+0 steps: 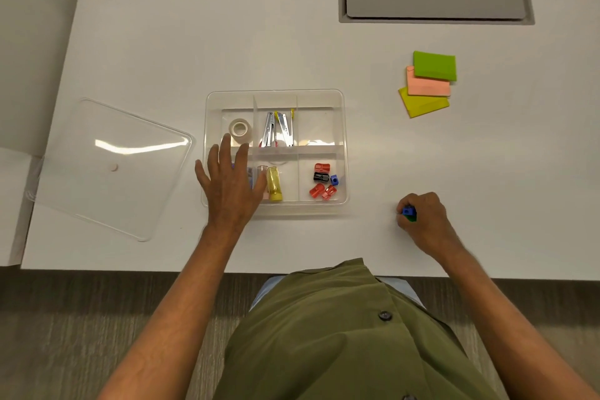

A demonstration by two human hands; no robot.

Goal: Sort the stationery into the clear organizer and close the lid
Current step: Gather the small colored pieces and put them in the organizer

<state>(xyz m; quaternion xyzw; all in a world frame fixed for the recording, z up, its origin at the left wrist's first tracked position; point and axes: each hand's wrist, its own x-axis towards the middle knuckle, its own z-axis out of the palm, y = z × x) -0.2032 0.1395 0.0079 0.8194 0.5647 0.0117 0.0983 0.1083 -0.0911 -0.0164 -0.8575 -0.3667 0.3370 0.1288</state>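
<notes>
The clear organizer (pixel 341 146) sits mid-table with several compartments. A tape roll (pixel 240 129) lies at its back left, metal staple removers (pixel 279 130) in the back middle, a yellow stapler (pixel 274 183) in the front middle, and several small sharpeners (pixel 323 180) at the front right. My left hand (pixel 229 183) rests flat, fingers spread, over the organizer's front left compartment. My right hand (pixel 423 221) is on the table to the organizer's right, closed on a blue sharpener (pixel 409 211) and a green one (pixel 411 218). The clear lid (pixel 110 166) lies flat to the left.
Three sticky note pads, green (pixel 435 65), pink (pixel 427 84) and yellow (pixel 422 104), overlap at the back right. A grey cable hatch (pixel 435 0) is set into the far table. The table's front edge runs just before my torso.
</notes>
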